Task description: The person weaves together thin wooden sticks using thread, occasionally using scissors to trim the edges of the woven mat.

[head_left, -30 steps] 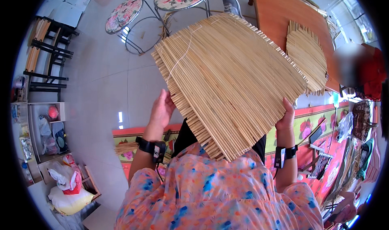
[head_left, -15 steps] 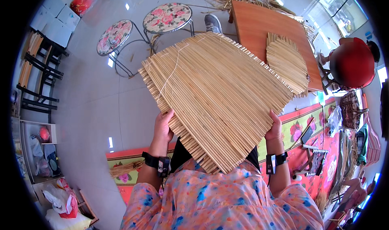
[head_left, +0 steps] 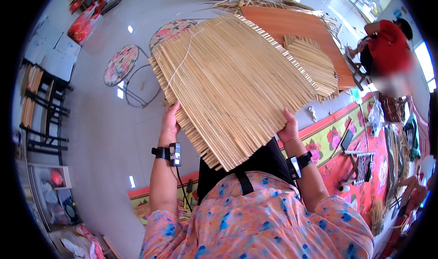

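Head-worn wide fisheye, looking down and forward; slatted mat (head_left: pixel 232 90) near.

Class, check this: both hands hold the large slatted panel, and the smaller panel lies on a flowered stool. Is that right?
Wrong about the smaller panel: the head view shows it on the brown table. Left hand and right hand do hold the large slatted panel.

A broad, straw-coloured stalk panel (head_left: pixel 235 92), its stalks packed side by side and running from far left to near right, is held up at its left and right sides by the fingers of the left hand (head_left: pixel 170 121) and right hand (head_left: pixel 289 128). Stub ends jut along its left and right edges, and a pale thread (head_left: pixel 185 54) trails loosely across its far left part.
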Available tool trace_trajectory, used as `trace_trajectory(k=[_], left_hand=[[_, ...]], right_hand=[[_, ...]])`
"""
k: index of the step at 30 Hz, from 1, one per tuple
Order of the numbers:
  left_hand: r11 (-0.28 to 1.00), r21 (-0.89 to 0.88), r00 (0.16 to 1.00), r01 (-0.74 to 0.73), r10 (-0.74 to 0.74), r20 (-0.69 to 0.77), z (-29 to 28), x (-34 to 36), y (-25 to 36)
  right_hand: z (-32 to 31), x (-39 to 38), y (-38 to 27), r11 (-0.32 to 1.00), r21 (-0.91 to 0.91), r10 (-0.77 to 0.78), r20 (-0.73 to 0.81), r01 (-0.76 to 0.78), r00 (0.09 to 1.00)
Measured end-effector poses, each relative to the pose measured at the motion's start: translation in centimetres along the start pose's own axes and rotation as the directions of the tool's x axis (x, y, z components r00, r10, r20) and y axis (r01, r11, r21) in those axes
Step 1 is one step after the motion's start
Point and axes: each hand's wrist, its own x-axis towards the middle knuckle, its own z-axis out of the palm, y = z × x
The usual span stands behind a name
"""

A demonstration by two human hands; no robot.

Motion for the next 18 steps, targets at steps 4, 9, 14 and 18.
trace_trajectory(k=[4,9,14,18], left_hand=[[0.998,0.051,0.997,0.045,-0.048,0.065,-2.3,4.1,-1.3],[0.99,0.106,0.987,0.093,-0.105,0.119,-3.9,7.2,-2.6],[0.974,0.177,0.988,0.142,-0.151,0.035,-5.2,8.6,-2.8],[0.959,0.257,0.992,0.118,-0.104,-0.067,-5.5,8.6,-2.3]], right_hand=[[0.0,0.6,2.2,0.994,0.088,0.057,0.011,-0.058,0.998],[0.1,0.2,3.5,0.976,0.158,0.152,-0.018,-0.147,0.988],[-0.6,-0.3,2.6,0.964,0.075,0.262,-0.075,-0.257,0.962],[-1.7,-1.0,-0.4,0.857,-0.246,0.403,-0.229,-0.453,0.886]])
